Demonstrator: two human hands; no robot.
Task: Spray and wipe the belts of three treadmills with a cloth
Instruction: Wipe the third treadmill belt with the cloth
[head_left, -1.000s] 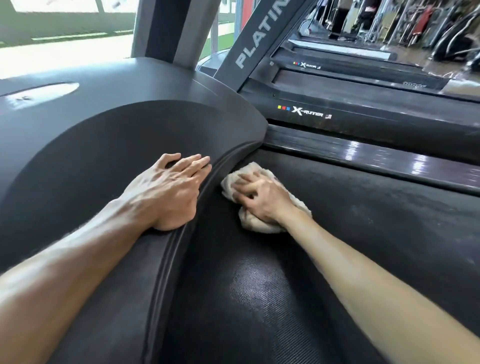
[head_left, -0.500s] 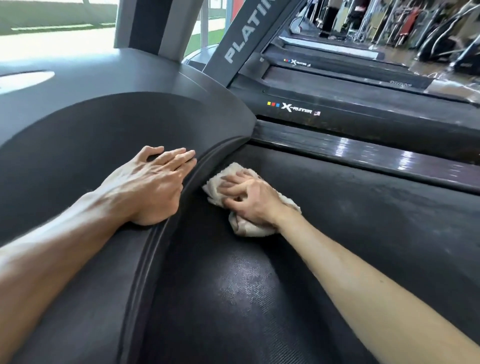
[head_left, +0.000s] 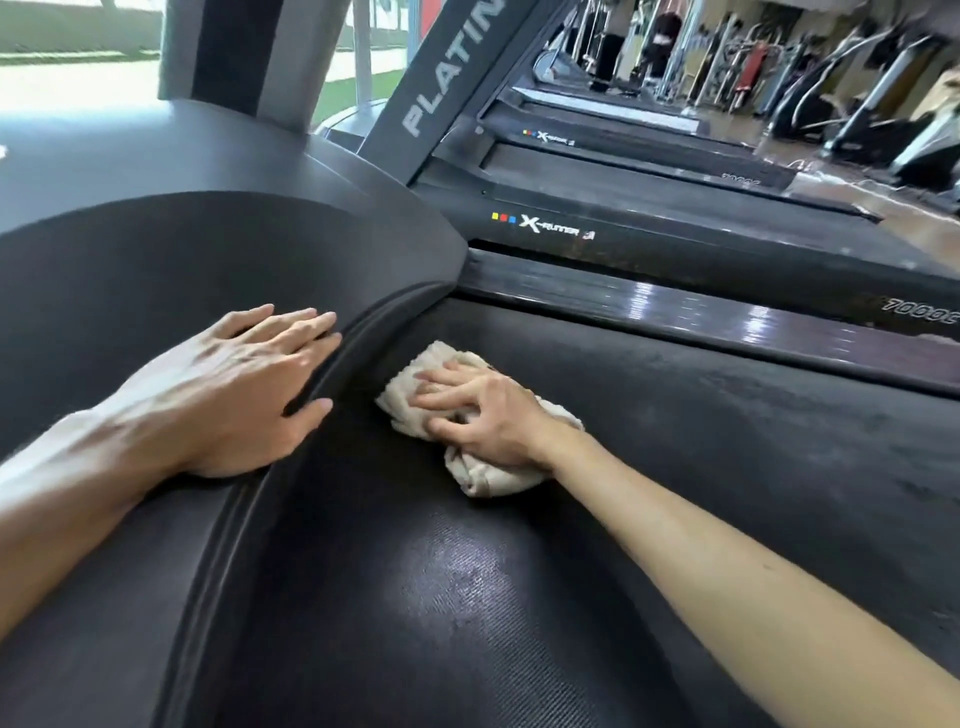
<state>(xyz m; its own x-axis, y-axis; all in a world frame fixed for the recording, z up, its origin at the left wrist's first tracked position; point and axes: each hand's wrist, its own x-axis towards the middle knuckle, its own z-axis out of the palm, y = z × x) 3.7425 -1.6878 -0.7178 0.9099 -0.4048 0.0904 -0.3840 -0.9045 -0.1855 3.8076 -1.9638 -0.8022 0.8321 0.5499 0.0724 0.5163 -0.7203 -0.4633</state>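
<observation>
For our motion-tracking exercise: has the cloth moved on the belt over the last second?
Yes, slightly: the cloth under the right hand slid right, away from the motor cover.

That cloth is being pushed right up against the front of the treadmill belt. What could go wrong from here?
1. The cloth under the right hand lies close to the gap where the belt runs under the motor cover; an edge or the fingertips could catch there.
2. The left hand rests flat on the smooth cover, near its edge; if it is bearing weight, it might slip.
3. The belt looks patchy, so spots may get missed.
</observation>
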